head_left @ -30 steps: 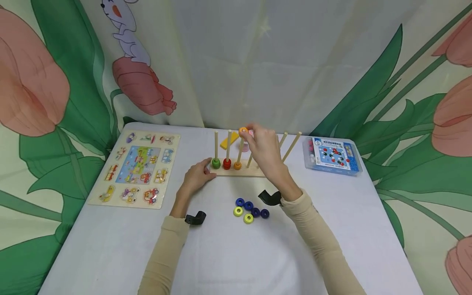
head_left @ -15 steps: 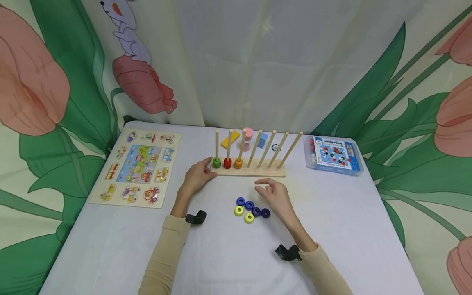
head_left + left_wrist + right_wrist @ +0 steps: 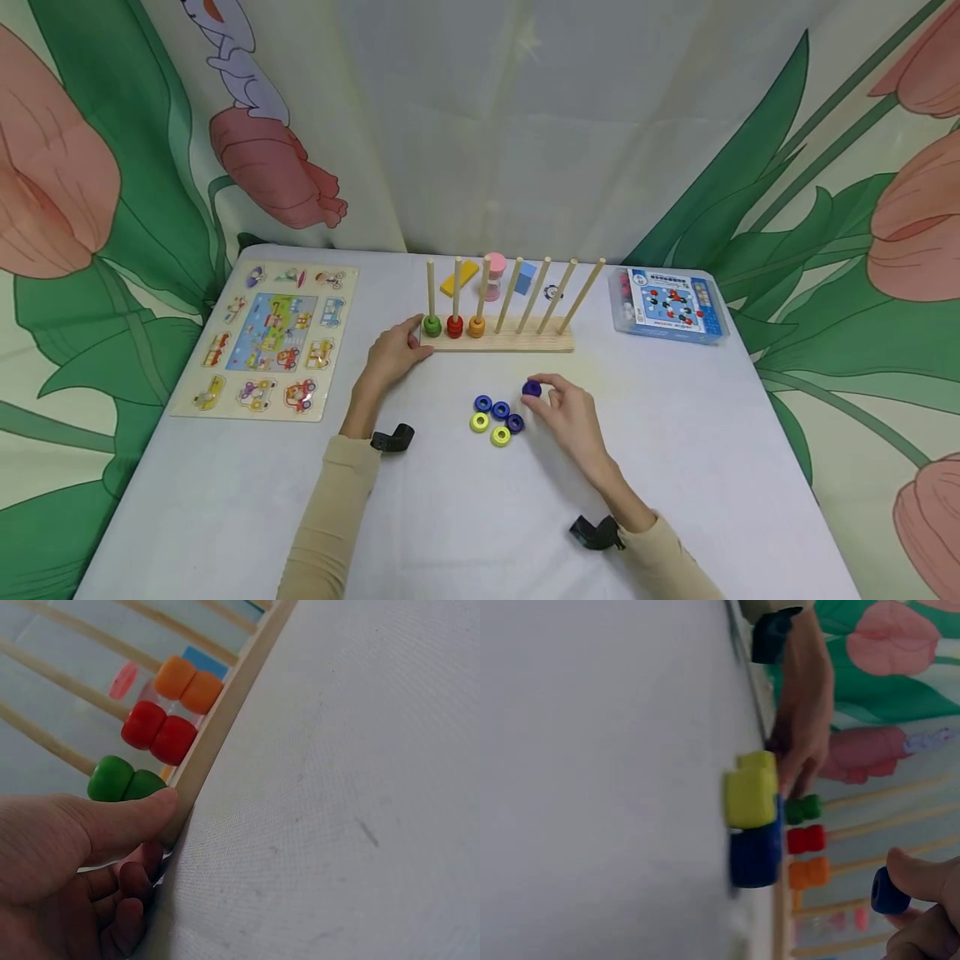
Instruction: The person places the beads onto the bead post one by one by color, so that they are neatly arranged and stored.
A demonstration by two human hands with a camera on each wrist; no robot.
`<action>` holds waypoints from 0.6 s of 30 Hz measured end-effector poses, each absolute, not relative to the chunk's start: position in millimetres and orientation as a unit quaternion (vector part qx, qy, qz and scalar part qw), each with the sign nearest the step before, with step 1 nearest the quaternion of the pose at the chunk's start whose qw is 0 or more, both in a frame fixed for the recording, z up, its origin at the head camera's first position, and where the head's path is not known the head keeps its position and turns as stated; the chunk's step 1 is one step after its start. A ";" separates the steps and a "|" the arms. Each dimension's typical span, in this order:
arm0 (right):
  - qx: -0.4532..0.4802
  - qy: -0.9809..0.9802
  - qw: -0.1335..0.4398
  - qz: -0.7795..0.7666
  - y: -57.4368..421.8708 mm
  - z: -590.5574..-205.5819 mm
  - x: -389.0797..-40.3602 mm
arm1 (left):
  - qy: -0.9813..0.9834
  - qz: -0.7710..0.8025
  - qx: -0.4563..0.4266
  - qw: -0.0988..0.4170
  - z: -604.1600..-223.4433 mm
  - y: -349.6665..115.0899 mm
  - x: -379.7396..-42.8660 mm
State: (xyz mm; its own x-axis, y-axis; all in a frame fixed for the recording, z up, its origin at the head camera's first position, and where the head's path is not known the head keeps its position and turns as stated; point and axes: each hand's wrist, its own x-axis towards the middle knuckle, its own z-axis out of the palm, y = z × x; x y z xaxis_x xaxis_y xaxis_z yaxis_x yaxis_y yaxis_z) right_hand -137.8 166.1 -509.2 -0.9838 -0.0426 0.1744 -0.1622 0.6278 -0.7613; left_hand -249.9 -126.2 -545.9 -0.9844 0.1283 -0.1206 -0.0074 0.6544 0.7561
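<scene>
A wooden peg rack [image 3: 525, 342] stands in the head view with several upright pegs. Its three leftmost pegs carry green beads [image 3: 124, 780], red beads [image 3: 159, 733] and orange beads [image 3: 187, 684], two of each. My left hand [image 3: 392, 354] grips the rack's left end, thumb along the front edge. In front of the rack, my right hand [image 3: 573, 417] pinches a dark purple bead [image 3: 532, 388] between thumb and fingers, above the table. Just left of it lie two blue beads [image 3: 500, 410], one dark purple bead [image 3: 514, 424] and two yellow beads [image 3: 479, 422].
Left on the white table [image 3: 450, 517] lies a picture puzzle board [image 3: 330, 400]. A clear plastic box with a blue label [image 3: 667, 308] is at the right. Behind the rack are a yellow block [image 3: 459, 278], a pink hourglass-shaped item [image 3: 494, 265] and a blue block [image 3: 525, 278].
My right hand has let go of an orange bead on the third peg, come back toward the loose beads and picked up a dark purple one. My left hand stays on the rack.
</scene>
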 end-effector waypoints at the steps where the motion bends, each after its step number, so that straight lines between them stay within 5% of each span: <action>1: 0.074 -0.895 0.095 0.429 163.2 -498.9 -144.9 | 0.905 0.415 0.034 0.082 -546.2 -126.2 -249.9; 10: 0.153 -0.842 0.250 0.454 141.7 -409.1 -221.4 | 0.907 0.413 0.039 0.072 -548.3 -126.9 -250.4; 18: 0.136 -0.865 0.218 0.431 127.0 -390.3 -246.2 | 0.908 0.411 0.044 0.067 -549.6 -126.4 -249.8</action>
